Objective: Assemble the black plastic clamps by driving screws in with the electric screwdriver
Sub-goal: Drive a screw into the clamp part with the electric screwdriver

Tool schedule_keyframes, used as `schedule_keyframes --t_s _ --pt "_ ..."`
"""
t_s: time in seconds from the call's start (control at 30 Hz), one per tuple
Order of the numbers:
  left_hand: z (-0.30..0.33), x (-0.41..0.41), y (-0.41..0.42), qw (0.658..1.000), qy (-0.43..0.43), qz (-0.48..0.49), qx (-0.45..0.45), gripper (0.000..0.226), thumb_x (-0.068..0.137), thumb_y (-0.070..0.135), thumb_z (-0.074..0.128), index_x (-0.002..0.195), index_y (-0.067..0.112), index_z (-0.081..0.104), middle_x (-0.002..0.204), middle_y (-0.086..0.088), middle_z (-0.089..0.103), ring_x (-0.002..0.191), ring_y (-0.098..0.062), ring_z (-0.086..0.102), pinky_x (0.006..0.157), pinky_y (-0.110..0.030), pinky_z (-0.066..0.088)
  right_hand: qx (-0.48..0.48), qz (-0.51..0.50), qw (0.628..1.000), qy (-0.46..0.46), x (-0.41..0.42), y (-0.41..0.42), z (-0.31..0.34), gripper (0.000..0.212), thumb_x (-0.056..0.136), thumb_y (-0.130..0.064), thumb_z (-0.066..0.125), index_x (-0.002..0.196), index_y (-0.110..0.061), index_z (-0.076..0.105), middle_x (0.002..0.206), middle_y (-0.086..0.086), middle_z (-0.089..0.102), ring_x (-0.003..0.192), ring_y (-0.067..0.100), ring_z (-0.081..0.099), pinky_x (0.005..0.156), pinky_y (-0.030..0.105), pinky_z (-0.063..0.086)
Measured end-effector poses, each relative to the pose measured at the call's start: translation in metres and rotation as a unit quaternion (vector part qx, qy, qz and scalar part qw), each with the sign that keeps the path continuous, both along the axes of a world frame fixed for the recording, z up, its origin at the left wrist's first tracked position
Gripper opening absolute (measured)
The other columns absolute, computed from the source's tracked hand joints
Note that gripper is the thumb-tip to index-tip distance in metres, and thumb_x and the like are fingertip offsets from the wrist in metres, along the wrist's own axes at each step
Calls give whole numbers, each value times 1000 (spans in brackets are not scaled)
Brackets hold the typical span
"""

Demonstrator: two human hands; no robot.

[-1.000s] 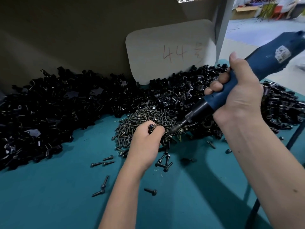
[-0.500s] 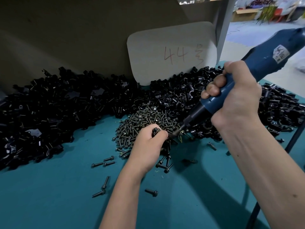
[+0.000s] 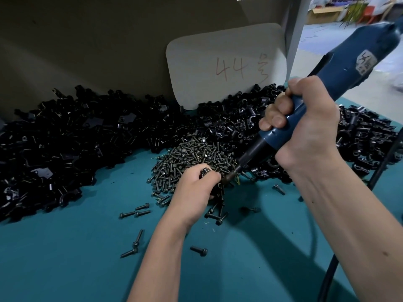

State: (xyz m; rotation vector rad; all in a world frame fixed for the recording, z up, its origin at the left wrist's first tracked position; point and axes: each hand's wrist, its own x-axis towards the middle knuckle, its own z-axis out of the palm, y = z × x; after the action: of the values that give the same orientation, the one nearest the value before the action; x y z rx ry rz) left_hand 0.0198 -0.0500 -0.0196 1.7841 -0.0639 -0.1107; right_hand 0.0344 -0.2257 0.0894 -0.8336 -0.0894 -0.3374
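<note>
Two hands busy | left hand [image 3: 196, 188] pinches clamp [image 3: 205, 171] | right hand [image 3: 305, 127] grips screwdriver [image 3: 340, 79] | bare mat [image 3: 65, 258] near edge

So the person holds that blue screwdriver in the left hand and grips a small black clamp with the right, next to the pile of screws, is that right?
Not quite: the hands are swapped. The head view shows the right hand gripping the blue screwdriver, while the left hand holds the small black clamp. The rest stands: it happens beside the pile of screws.
</note>
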Motion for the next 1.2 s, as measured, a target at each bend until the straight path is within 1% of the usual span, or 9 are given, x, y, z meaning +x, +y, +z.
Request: schedule_keyframes --t_s 0.2,0.37,0.47,0.63,0.77,0.97,1.1,1.17,1.2 --pt "0 0 -3 1000 8 3 -11 45 69 49 57 82 7 49 74 0 54 73 -16 53 70 -33 48 -22 5 1000 -19 -2 1 1 17 84 -13 55 73 -16 42 56 -1 38 43 15 34 50 27 36" --pt "0 -1 -4 1000 10 12 -5 41 72 46 57 79 7 47 73 1 52 72 -15 51 69 -34 47 -11 4 1000 -16 -3 1 -2 22 92 -10 51 73 -16 42 56 -1 37 43 14 34 51 26 37" --pt "0 0 -4 1000 9 23 3 37 74 45 57 77 10 47 70 5 50 68 -13 50 65 -30 45 -20 6 999 -32 -3 3 0 19 88 -11 52 73 -15 41 55 -1 38 42 14 34 50 26 37" --pt "-1 0 -4 1000 14 16 1 46 68 52 56 80 8 47 70 3 48 71 -15 48 72 -38 39 -32 19 998 -48 -6 5 1 23 90 -11 51 71 -15 39 54 -1 38 40 13 35 48 26 36" --pt "-3 -1 -4 1000 14 12 5 44 71 51 56 80 9 47 72 0 48 73 -17 48 75 -41 37 -33 21 998 -48 -6 4 0 20 88 -12 52 74 -15 39 55 0 38 41 13 35 48 26 36" --pt "-1 -1 -4 1000 19 11 -8 43 73 48 58 83 7 49 76 0 54 77 -18 54 73 -37 43 -31 2 998 -48 -4 5 -2 19 88 -11 53 75 -14 40 55 0 38 41 15 35 50 26 37" --pt "0 -1 -3 999 26 19 -15 34 77 47 58 96 20 65 77 8 62 81 -14 62 67 -27 45 -21 4 999 -40 -4 3 -3 17 84 -14 55 73 -15 41 55 0 38 42 15 34 49 26 36" --pt "0 -1 -3 1000 19 8 -16 18 78 46 57 79 28 60 75 7 58 76 -12 58 64 -25 45 -25 5 999 -44 -4 4 -3 17 83 -14 55 74 -14 41 55 0 38 41 15 35 50 26 36" --pt "0 -2 -3 1000 15 3 -18 16 78 45 57 74 30 56 74 8 57 74 -11 57 63 -23 45 -26 7 999 -46 -4 4 -3 17 84 -14 55 74 -14 41 55 0 38 41 15 35 50 25 36"
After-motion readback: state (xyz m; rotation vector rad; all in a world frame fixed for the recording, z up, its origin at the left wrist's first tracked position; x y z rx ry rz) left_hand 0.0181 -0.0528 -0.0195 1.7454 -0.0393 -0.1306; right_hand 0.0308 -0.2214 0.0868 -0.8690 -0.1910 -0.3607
